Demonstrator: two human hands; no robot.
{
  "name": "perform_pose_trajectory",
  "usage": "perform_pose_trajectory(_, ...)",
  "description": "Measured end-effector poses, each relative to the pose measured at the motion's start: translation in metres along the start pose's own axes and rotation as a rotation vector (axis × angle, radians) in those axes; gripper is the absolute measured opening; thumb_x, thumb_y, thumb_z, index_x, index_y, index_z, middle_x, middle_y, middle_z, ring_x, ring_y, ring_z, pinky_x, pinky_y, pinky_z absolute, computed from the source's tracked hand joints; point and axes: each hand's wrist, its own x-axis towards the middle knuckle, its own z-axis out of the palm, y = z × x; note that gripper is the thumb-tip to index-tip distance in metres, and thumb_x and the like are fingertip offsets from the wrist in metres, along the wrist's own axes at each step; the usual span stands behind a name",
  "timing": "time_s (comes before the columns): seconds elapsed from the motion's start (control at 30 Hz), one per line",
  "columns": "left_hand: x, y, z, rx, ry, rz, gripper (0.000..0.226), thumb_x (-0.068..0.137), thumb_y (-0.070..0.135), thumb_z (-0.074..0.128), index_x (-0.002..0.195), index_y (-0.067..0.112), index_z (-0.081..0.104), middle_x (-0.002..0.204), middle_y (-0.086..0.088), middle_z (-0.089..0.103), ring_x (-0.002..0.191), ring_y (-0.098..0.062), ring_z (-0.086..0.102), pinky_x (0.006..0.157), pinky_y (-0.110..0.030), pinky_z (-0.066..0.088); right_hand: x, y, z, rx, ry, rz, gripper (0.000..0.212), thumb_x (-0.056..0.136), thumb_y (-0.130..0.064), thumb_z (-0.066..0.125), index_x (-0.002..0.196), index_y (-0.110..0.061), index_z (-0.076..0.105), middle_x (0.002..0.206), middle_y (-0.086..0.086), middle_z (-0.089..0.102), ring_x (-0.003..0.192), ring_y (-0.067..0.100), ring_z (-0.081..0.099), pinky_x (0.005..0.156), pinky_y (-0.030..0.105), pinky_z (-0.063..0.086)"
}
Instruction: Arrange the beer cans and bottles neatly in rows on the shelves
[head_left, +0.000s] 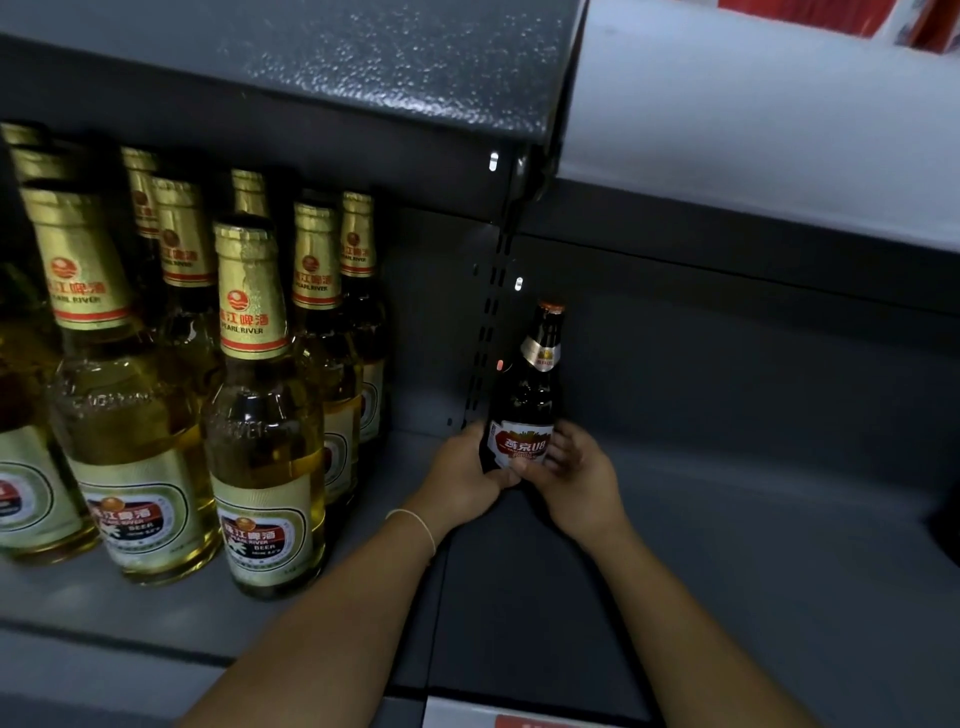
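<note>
Brown glass, one dark bottle (524, 395), upright on the grey shelf (753, 519) at its back wall, roughly three o'clock of the pale bottles (208, 395) and well apart from them. We have our left hand (462, 475) and right hand (574, 475) wrapped round its lower body at the red-and-white label, thumbs meeting across the front. Whether the base rests on the shelf we cannot quite tell; the hands hide it. Handling, as we judge it: rigid, smooth, likely slippery, heavy if full, breakable if knocked on steel. Best hold: around the labelled belly, where paper gives friction, not the narrow foil neck. Pale bottles: clear glass, gold-foil necks, standing in loose rows at nine o'clock.
</note>
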Motion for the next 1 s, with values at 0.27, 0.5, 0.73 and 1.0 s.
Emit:
perform_pose_trajectory(0.27, 0.000, -0.001, -0.001, 0.049, -0.026, 0.019, 0.056, 0.079, 0.020, 0.078, 0.129, 0.016, 0.052, 0.118, 0.004, 0.065, 0.109, -0.010, 0.059, 0.098, -0.029, 0.049, -0.002, -0.002, 0.002, -0.001, 0.043, 0.015, 0.056, 0.077, 0.004, 0.078, 0.126, -0.011, 0.055, 0.111, -0.004, 0.068, 0.100, 0.003, 0.068, 0.085, 0.017, 0.054)
perform_pose_trajectory(0.5, 0.001, 0.003, -0.003, 0.021, 0.005, -0.002, 0.057, 0.073, 0.012, 0.080, 0.124, 0.021, 0.055, 0.115, 0.005, 0.067, 0.108, -0.010, 0.062, 0.097, -0.029, 0.051, -0.002, -0.006, 0.002, -0.032, 0.051, 0.018, 0.059, 0.076, 0.003, 0.080, 0.127, -0.009, 0.054, 0.106, -0.008, 0.067, 0.095, -0.002, 0.065, 0.081, 0.011, 0.052)
perform_pose_trajectory(0.73, -0.001, 0.018, -0.019, 0.000, -0.115, -0.068, 0.048, 0.074, 0.008, 0.066, 0.121, 0.016, 0.060, 0.117, -0.002, 0.067, 0.110, -0.013, 0.062, 0.101, -0.037, 0.049, 0.000, -0.012, -0.002, -0.090, -0.011, 0.039, 0.053, 0.078, -0.001, 0.080, 0.123, -0.013, 0.054, 0.105, -0.008, 0.067, 0.096, -0.001, 0.065, 0.083, 0.012, 0.053)
perform_pose_trajectory(1.0, -0.009, 0.046, -0.043, 0.196, 0.147, -0.181, 0.024, 0.081, 0.004, 0.052, 0.097, 0.012, 0.069, 0.101, -0.009, 0.070, 0.095, -0.026, 0.066, 0.089, -0.035, 0.055, -0.002, -0.030, -0.022, -0.067, 0.055, 0.067, 0.056, 0.089, -0.002, 0.067, 0.140, 0.000, 0.044, 0.127, 0.013, 0.060, 0.114, 0.020, 0.061, 0.100, 0.029, 0.048)
